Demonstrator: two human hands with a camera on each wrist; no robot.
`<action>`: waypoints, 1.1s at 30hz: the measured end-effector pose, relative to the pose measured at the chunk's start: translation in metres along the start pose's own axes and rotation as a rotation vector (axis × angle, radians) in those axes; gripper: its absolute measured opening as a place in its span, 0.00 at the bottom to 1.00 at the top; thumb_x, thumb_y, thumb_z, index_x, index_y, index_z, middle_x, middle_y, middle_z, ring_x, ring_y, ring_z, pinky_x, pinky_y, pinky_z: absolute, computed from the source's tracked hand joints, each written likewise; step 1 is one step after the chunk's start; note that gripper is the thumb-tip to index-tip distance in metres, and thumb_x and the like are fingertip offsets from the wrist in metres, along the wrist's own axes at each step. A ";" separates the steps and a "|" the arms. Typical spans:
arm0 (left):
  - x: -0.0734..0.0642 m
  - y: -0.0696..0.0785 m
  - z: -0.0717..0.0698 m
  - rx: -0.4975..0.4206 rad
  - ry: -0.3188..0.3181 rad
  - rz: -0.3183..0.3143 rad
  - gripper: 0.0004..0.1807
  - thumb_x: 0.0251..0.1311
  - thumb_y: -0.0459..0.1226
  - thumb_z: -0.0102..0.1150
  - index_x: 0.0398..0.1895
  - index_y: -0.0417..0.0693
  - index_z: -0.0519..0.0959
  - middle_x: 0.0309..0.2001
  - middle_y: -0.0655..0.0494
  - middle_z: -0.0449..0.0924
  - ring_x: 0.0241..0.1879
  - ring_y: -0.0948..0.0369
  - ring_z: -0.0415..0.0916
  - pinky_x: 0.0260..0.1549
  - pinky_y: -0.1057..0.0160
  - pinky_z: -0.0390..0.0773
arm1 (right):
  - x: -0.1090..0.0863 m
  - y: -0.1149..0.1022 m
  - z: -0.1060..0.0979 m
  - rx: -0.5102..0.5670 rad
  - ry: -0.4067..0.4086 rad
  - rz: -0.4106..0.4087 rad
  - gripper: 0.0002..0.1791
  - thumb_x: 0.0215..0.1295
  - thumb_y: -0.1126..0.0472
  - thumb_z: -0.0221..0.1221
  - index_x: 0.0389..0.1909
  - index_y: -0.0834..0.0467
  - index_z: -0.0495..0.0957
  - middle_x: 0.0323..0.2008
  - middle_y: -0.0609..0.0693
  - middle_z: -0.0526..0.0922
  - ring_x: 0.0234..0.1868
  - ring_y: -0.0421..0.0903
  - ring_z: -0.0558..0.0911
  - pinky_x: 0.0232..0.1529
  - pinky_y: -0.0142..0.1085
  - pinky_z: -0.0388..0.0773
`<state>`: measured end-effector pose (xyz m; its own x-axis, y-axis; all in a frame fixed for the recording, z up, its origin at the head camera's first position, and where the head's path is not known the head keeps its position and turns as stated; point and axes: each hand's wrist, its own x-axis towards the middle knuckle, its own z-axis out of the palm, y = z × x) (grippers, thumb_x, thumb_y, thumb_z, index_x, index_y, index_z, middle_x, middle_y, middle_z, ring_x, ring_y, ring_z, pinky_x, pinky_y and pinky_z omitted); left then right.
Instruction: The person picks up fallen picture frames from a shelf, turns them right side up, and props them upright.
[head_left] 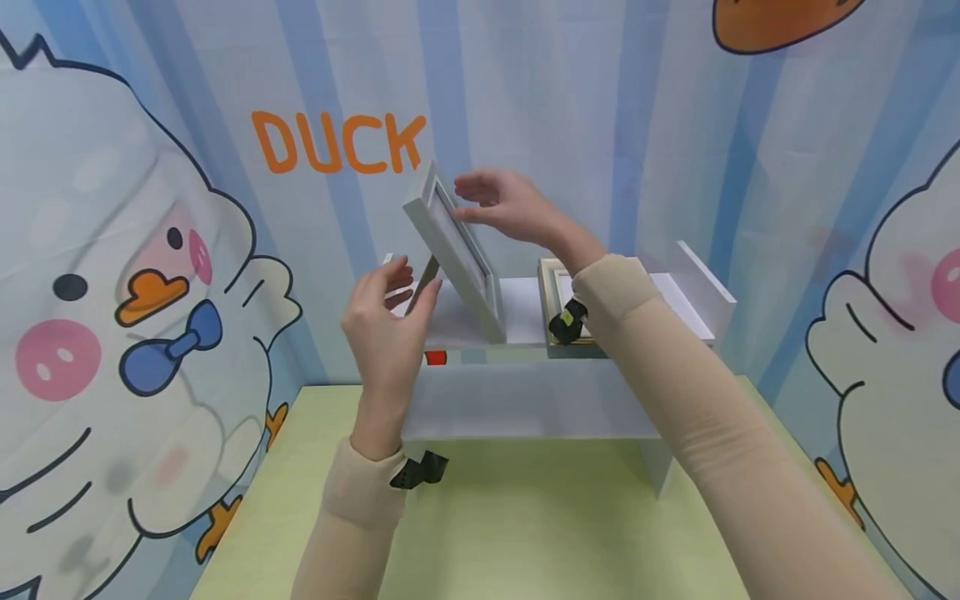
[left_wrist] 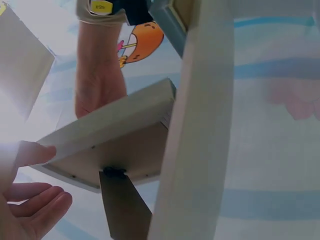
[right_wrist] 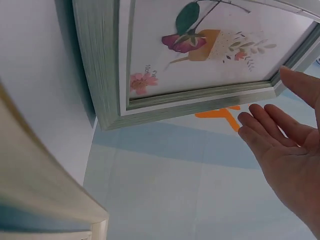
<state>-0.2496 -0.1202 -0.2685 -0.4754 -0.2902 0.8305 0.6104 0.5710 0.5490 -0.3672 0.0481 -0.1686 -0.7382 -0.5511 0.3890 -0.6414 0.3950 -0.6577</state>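
A grey picture frame (head_left: 444, 242) stands tilted on the upper board of a white shelf (head_left: 521, 321). Pressed flowers show on its front in the right wrist view, and the left wrist view shows its brown back (left_wrist: 140, 150) with a support leg (left_wrist: 120, 205) swung out. My left hand (head_left: 390, 333) is beside that leg, thumb and fingers spread apart. Up at the frame's top front edge, my right hand (head_left: 517, 204) has its fingers extended, the thumb tip close to the frame's corner in the right wrist view.
A second frame (head_left: 550, 287) lies on the shelf's right part, partly hidden by my right wrist. The shelf's raised end panel (head_left: 707, 287) is further right. A small red object (head_left: 436, 357) shows below the upper board. The shelf stands on a pale green table (head_left: 540, 517) before a duck-print curtain (head_left: 525, 83).
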 end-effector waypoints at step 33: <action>0.013 0.013 0.025 -0.080 -0.009 -0.028 0.16 0.53 0.40 0.67 0.40 0.39 0.76 0.34 0.48 0.78 0.30 0.57 0.78 0.32 0.62 0.82 | 0.015 0.029 0.010 0.254 -0.223 0.295 0.24 0.69 0.66 0.52 0.64 0.68 0.64 0.62 0.61 0.70 0.63 0.52 0.71 0.67 0.39 0.66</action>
<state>-0.2636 -0.0976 -0.2526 -0.4982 -0.2982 0.8142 0.6451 0.4999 0.5778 -0.3949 0.0436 -0.1884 -0.8007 -0.5982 0.0309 -0.3183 0.3812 -0.8680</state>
